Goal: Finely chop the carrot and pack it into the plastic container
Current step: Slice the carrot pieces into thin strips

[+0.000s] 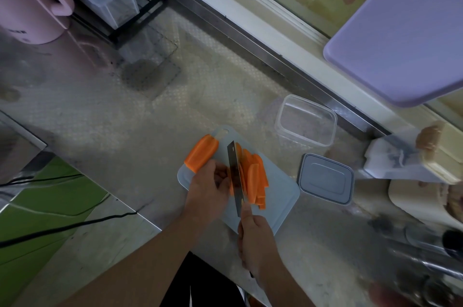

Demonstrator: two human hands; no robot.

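Right hand point(255, 239) grips knife point(235, 176); left hand point(210, 189) steadies carrot point(231, 187) (board point(280, 196) mid-counter)

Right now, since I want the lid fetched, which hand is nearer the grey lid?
Right. The right hand grips the knife just left of the lid; the left hand lies farther left, across the blade.

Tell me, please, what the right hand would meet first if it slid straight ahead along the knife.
Probably the cut carrot strips on the cutting board: the right hand points along the knife, with them just beside the blade; depth is unclear.
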